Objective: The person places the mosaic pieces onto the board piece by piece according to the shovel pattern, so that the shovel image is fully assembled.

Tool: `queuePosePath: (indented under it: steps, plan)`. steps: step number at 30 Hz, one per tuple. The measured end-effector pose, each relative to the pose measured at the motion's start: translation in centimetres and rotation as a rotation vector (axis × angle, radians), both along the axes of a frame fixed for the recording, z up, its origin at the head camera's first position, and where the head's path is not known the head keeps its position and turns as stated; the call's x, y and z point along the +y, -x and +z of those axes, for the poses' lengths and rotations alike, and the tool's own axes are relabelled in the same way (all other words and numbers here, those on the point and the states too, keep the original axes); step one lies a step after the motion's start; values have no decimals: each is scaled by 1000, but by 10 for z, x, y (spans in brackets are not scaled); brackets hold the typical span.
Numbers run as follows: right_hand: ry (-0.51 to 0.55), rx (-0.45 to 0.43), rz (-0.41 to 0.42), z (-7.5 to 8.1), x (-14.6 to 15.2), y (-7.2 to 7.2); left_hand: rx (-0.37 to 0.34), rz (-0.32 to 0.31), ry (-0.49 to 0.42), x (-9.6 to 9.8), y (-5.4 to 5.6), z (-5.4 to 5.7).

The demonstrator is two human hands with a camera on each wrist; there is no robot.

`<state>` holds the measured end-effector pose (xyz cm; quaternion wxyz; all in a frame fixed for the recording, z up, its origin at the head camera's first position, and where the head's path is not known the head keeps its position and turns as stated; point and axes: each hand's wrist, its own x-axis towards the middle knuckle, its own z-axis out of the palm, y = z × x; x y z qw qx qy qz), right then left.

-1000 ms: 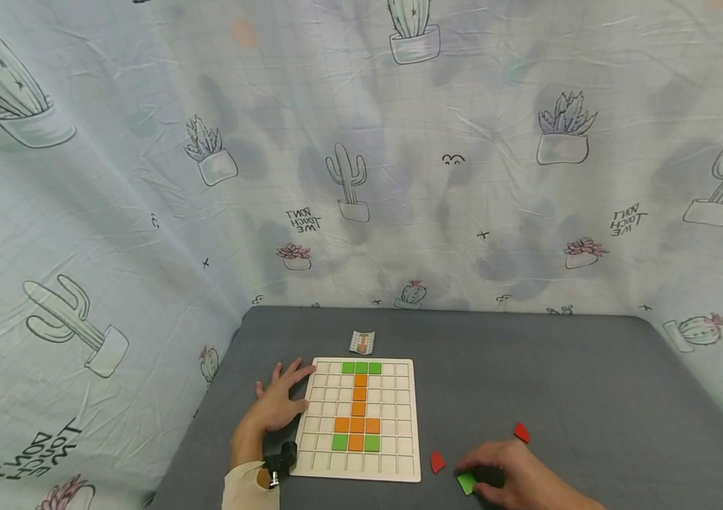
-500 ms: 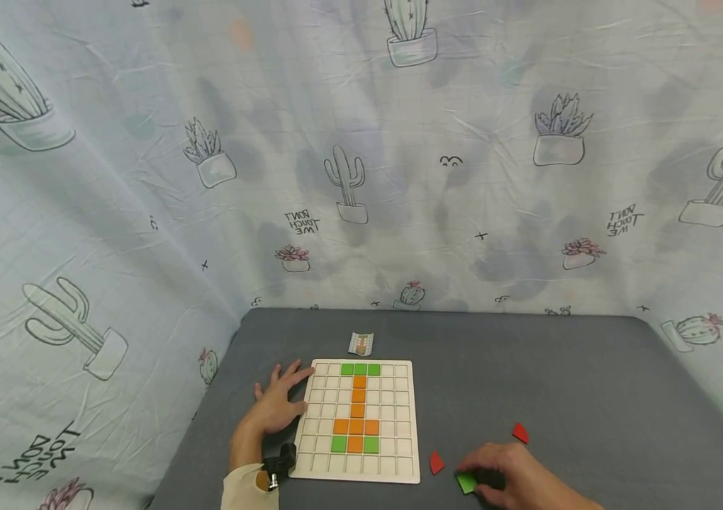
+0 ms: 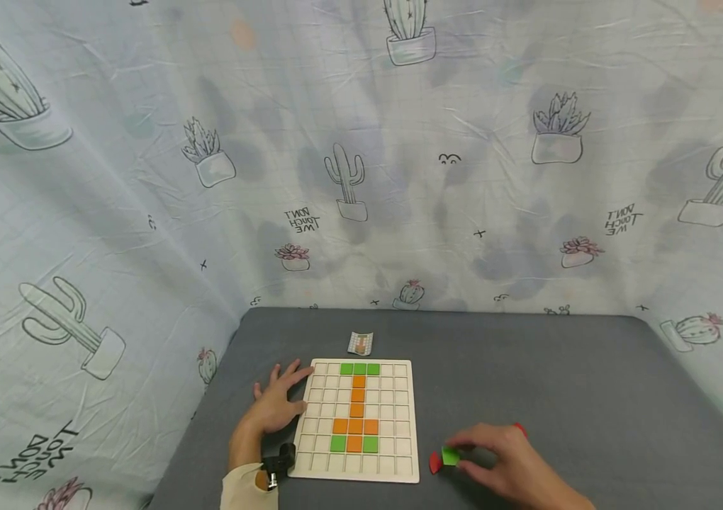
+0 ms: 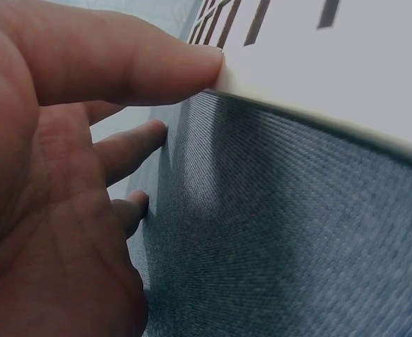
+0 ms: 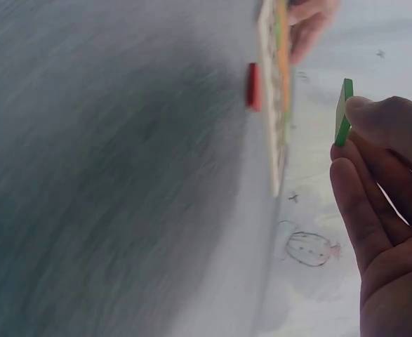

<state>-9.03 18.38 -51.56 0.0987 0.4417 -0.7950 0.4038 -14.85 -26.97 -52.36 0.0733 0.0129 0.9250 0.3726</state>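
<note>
While my left hand (image 3: 276,406) lies flat against the board (image 3: 400,425), ten tiles already seated, my right hand (image 3: 502,460) pinches a green tile (image 3: 450,455) above the worktop (image 3: 559,382); red pieces remain loose.

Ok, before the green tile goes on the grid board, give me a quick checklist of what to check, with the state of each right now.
1. Green tile held: ok. The right hand pinches it between thumb and fingers, off the grey table.
2. Grid board steadied: ok. The left hand rests flat at its left edge, a fingertip against the rim.
3. Free cells on the board: ok. Most cells are bare around the green and orange pattern.
4. Path to the board: not ok. A red piece lies on the table between tile and board.
5. Target cell: cannot tell. The pattern card behind the board is too small to read.
</note>
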Motion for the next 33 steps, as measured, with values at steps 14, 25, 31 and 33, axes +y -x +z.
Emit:
queuePosePath:
  steps: [14, 25, 31, 33]
  plan:
    - [50, -117, -120, 17, -49, -5, 3, -8, 6, -2, 1, -3]
    - [73, -154, -97, 21, -79, 0, 0, -12, -2, -1, 0, 0]
    - [115, -119, -70, 19, -99, 5, -5, -3, -12, -1, 0, 0]
    - [114, -134, -54, 18, -106, 7, -4, -4, -10, 0, 0, -1]
